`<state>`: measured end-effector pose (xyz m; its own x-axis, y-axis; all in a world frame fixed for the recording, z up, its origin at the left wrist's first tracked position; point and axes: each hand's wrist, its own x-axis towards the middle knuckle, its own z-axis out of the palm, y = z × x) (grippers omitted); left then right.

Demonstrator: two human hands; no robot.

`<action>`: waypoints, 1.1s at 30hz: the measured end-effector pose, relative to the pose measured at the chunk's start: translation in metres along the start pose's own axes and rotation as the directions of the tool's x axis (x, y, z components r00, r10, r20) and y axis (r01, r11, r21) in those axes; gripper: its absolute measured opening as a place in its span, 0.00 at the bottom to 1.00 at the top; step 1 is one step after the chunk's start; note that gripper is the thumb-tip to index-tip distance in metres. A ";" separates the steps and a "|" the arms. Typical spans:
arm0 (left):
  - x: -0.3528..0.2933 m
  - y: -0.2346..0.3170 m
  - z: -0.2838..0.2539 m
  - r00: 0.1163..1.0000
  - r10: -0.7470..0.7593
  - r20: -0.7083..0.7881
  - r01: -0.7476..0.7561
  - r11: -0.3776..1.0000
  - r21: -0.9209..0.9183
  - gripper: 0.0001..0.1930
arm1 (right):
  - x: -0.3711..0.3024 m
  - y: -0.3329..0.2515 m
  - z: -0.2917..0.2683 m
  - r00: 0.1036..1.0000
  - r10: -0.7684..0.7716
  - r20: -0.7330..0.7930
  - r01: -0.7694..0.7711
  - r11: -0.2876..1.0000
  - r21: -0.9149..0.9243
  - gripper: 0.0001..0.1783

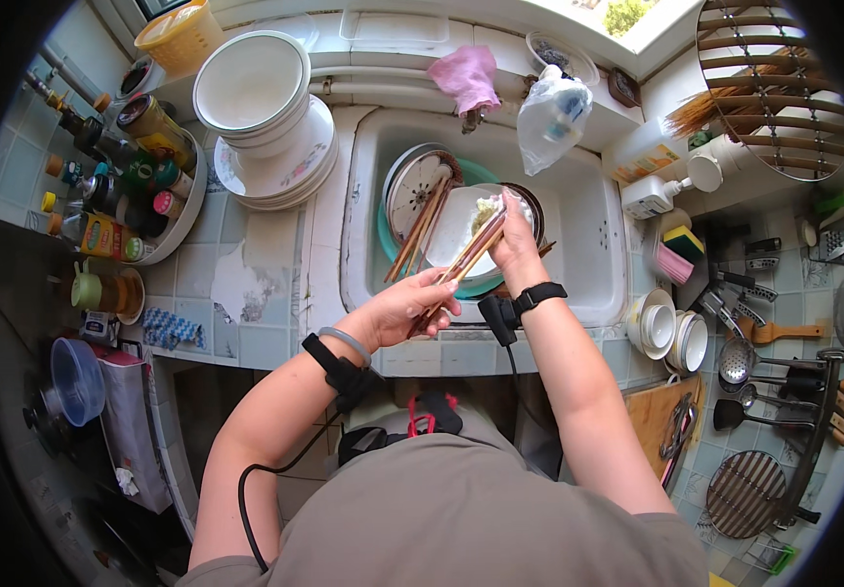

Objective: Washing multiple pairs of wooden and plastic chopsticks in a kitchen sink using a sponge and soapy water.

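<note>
I have the left hand (412, 305) curled loosely around the lower part of a chopstick bundle (476, 248), while the right hand (514, 240) closes narrowly on its upper part, with a whitish, sudsy-looking lump (487, 209) against it; from here I can't tell whether that is sponge or cloth. The bundle slants across the front part of the sink (593, 245). I judge the work to be partway along: this bundle is in hand, while loose chopsticks (420, 230) lean untouched inside the sink. Also in the sink, a teal basin (477, 173) holds a white dish (451, 223) and a dark-patterned dish (410, 200), which I take as left to do; what lies under them is hidden from me. Left of the sink, 1 stack of white bowls (251, 83) stands on 1 stack of plates (316, 161), washed or waiting, I can't say. Right of the sink, small bowls (657, 323) sit in 2 piles, equally unclear. Behind the sink's basin area hangs a pink cloth (465, 78).
</note>
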<state>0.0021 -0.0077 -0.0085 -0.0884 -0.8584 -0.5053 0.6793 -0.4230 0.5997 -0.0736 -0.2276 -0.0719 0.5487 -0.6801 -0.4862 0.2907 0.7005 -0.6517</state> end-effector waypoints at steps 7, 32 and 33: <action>0.025 -0.005 0.000 0.985 0.034 -0.169 0.025 0.941 0.339 0.14 | -0.020 0.025 0.012 0.979 -0.203 -0.016 0.188 0.931 -0.314 0.12; -0.008 -0.018 -0.034 0.784 0.620 0.036 -0.279 0.300 0.912 0.19 | -0.019 -0.004 0.001 0.979 -0.198 0.049 0.170 0.660 -0.732 0.18; -0.008 -0.014 -0.028 0.751 0.654 0.095 -0.356 0.279 0.892 0.22 | -0.014 -0.007 -0.003 0.978 -0.205 0.042 0.170 0.660 -0.731 0.18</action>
<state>0.0138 0.0135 -0.0303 0.3081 -0.9486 0.0718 -0.4292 -0.0713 0.9004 -0.0858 -0.2242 -0.0628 0.5097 -0.7996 -0.3176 -0.2882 0.1891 -0.9387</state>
